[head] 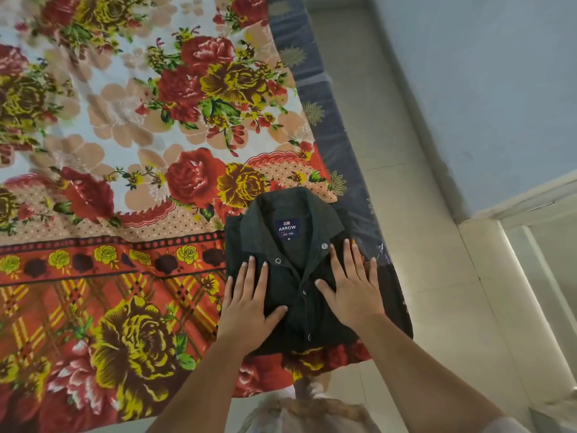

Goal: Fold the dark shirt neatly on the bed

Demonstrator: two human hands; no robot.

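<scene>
Folded dark shirt (299, 276) sits at the bed's (125, 135) near corner, collar up; left hand (249, 303) and right hand (351, 289) press flat on it, fingers straight, gripping nothing.

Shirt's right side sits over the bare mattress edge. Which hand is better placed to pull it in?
Right, likely. The right hand lies flat on the dark shirt, with its fingers nearest that side. The left hand presses the opposite half and would have to cross over.
</scene>
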